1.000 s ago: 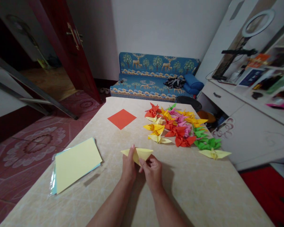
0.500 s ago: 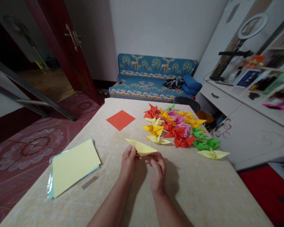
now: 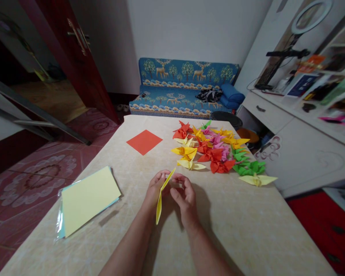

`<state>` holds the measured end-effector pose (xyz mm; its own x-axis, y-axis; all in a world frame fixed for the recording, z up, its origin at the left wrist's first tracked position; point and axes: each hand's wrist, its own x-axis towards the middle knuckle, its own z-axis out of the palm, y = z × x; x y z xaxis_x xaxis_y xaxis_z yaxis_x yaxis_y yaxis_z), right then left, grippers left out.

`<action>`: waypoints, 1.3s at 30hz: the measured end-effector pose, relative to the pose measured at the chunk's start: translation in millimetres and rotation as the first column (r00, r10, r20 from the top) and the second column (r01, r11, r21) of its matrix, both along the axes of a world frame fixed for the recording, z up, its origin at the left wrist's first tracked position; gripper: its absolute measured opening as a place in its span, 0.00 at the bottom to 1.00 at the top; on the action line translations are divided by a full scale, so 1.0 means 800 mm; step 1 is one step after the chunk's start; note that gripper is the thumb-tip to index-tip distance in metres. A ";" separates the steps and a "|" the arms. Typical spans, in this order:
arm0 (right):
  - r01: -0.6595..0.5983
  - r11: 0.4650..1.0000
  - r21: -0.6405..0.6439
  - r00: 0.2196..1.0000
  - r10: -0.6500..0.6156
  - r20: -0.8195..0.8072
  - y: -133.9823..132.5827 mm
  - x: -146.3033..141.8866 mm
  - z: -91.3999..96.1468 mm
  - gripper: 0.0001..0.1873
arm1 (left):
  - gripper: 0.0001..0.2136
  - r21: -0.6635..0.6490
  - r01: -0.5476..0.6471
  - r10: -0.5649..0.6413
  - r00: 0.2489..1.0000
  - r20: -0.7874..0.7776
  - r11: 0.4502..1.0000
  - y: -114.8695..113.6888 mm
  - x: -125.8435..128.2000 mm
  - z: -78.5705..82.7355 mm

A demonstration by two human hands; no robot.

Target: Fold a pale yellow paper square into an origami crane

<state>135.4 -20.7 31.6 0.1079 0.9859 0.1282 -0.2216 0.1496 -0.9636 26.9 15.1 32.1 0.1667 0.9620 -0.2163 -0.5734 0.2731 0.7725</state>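
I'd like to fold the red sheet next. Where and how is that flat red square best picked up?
Probably by its near corner, from your side: the red square lies flat on the table, turned diamond-wise with one corner toward you and bare table around it.

Table [image 3: 247, 222] bears paper stack [image 3: 87, 199], red square [image 3: 144, 141], origami pile [image 3: 215, 151].

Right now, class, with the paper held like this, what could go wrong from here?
The folded yellow paper hangs from the left hand, pinched only near its top, so it might slip or crease crookedly. The pale yellow figure lies by the table edge; an elbow could knock it off.
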 end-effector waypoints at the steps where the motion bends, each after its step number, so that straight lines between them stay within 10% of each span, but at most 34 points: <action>1: 0.004 1.000 0.006 1.000 -0.004 0.019 0.001 0.000 -0.001 0.24 | 0.15 -0.020 0.047 -0.046 0.999 0.023 0.999 0.000 -0.002 0.000; 7: -0.034 0.992 0.121 0.998 0.028 0.057 0.010 0.001 -0.001 0.22 | 0.22 -0.049 0.212 -0.211 0.977 0.026 0.976 -0.005 -0.002 0.009; 18: -0.096 0.994 0.049 0.978 0.104 -0.182 -0.003 -0.003 0.007 0.26 | 0.19 0.010 0.001 -0.001 1.000 0.009 1.000 -0.003 0.008 -0.001; 39: -0.077 0.997 -0.011 0.980 0.074 -0.186 0.000 -0.001 -0.003 0.17 | 0.21 -0.064 0.033 -0.032 0.999 0.021 0.997 0.002 0.003 -0.005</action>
